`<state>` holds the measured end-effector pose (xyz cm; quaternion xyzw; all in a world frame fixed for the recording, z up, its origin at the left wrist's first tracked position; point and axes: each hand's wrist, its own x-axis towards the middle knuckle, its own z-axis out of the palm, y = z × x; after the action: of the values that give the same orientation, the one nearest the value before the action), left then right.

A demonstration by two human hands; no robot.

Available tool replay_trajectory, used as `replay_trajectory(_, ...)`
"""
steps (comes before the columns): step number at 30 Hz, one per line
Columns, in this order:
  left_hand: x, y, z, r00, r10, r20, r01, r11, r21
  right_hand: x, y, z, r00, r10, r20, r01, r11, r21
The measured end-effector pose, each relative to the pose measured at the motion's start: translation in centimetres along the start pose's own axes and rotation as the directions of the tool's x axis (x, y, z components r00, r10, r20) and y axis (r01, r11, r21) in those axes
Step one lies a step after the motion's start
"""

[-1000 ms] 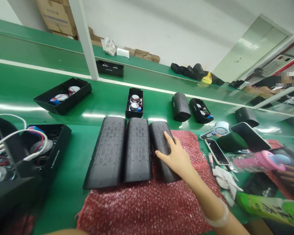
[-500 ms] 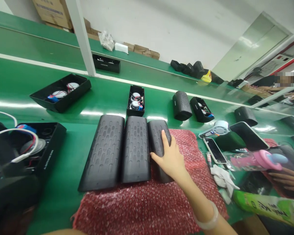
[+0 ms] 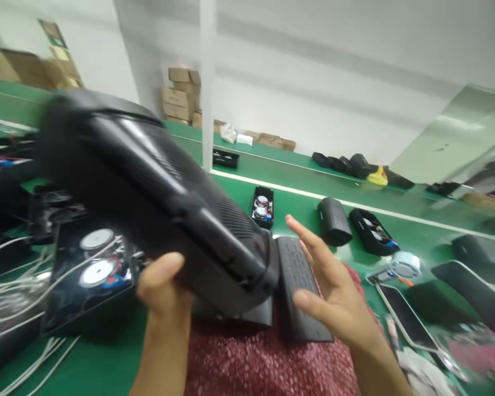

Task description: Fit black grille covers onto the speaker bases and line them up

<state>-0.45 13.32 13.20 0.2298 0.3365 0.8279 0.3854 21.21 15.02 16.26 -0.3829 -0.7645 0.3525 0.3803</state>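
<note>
A large black speaker unit (image 3: pixel 165 203), blurred by motion, is held up slantwise in front of the camera. My left hand (image 3: pixel 163 283) is closed on its lower side, thumb showing, with the other fingers hidden behind it. To the right, my right hand (image 3: pixel 334 289) has its fingers and thumb spread and holds nothing; it is over the right edge of a black perforated casing (image 3: pixel 299 286). That casing lies on red bubble wrap (image 3: pixel 264 363). Beneath the raised unit, another dark casing (image 3: pixel 256 313) shows only in part.
Opened casings with round drivers stand at left (image 3: pixel 94 269) and on the belt (image 3: pixel 262 206). White cables (image 3: pixel 20 297) lie at left. A closed speaker (image 3: pixel 334 220), a phone (image 3: pixel 406 316) and a small fan (image 3: pixel 406 265) are at right. A white post (image 3: pixel 208 82) rises behind.
My left hand has come into view holding up the large black unit. My right hand has lifted off the rightmost casing and spread open. The camera view has shifted, showing more of the left side.
</note>
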Motion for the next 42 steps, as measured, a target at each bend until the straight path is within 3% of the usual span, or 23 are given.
replay_trajectory(2,-0.3,-0.2,0.5,0.993,-0.018,0.117,0.016,1.000,0.013,0.7,-2.0,0.3,0.996,-0.091,-0.007,0.091,0.994,0.058)
replay_trajectory(5,-1.2,-0.8,2.0,0.920,-0.089,0.382,0.061,0.995,0.085,1.5,-2.8,1.3,0.998,-0.045,0.054,0.037,0.989,0.143)
replay_trajectory(8,-2.1,-1.0,3.4,0.885,-0.180,0.429,0.124,0.980,0.157,1.2,-1.7,1.7,0.994,0.050,0.098,-0.074,0.965,0.252)
replay_trajectory(13,-3.3,-1.3,4.3,0.818,-0.299,0.491,0.209,0.950,0.231,-1.1,-0.3,1.1,0.991,0.131,0.015,-0.126,0.910,0.395)
replay_trajectory(15,-4.1,-1.7,4.4,0.795,-0.338,0.503,0.168,0.920,0.354,-2.1,-0.4,0.9,0.985,0.164,-0.060,-0.137,0.940,0.312)
replay_trajectory(17,-5.4,-2.3,4.4,0.787,-0.365,0.497,0.053,0.843,0.535,-3.0,-0.5,0.8,0.968,0.204,-0.148,-0.161,0.952,0.260)
replay_trajectory(20,-7.6,-2.5,4.4,0.764,-0.324,0.558,-0.190,0.713,0.675,-4.5,-0.2,0.7,0.942,0.223,-0.249,-0.121,0.921,0.370)
replay_trajectory(22,-8.7,-2.2,4.5,0.703,-0.308,0.641,-0.259,0.729,0.634,-5.9,0.7,-0.1,0.930,0.224,-0.290,-0.062,0.876,0.479)
replay_trajectory(25,-8.7,-1.6,4.5,0.596,-0.449,0.665,-0.101,0.780,0.617,-9.0,3.2,-3.2,0.903,0.334,-0.271,-0.088,0.760,0.644)
replay_trajectory(27,-7.7,-1.8,4.5,0.522,-0.579,0.627,-0.085,0.695,0.714,-11.2,5.6,-6.1,0.835,0.501,-0.228,-0.188,0.649,0.737)
replay_trajectory(28,-7.0,-2.1,4.5,0.506,-0.619,0.601,-0.136,0.631,0.764,-12.2,7.0,-7.5,0.777,0.597,-0.200,-0.249,0.583,0.774)
replay_trajectory(30,-5.8,-3.2,4.5,0.529,-0.649,0.547,-0.249,0.498,0.831,-13.7,9.9,-9.7,0.646,0.753,-0.127,-0.393,0.470,0.790)
replay_trajectory(31,-5.4,-3.9,4.6,0.554,-0.646,0.525,-0.274,0.454,0.848,-14.0,11.3,-10.3,0.608,0.788,-0.098,-0.442,0.438,0.783)
replay_trajectory(32,-5.2,-4.8,4.8,0.579,-0.636,0.511,-0.278,0.435,0.856,-14.1,12.5,-10.5,0.599,0.796,-0.084,-0.463,0.430,0.775)
replay_trajectory(34,-5.5,-6.8,5.2,0.611,-0.615,0.499,-0.261,0.439,0.860,-13.6,14.3,-10.2,0.641,0.764,-0.077,-0.451,0.456,0.767)
replay_trajectory(37,-7.0,-10.1,6.0,0.620,-0.620,0.481,-0.199,0.469,0.861,-12.3,15.6,-9.0,0.716,0.696,-0.062,-0.419,0.499,0.758)
replay_trajectory(42,-9.2,-14.7,6.4,0.707,-0.623,0.335,-0.088,0.392,0.916,-11.1,15.8,-9.2,0.766,0.640,-0.060,-0.439,0.589,0.678)
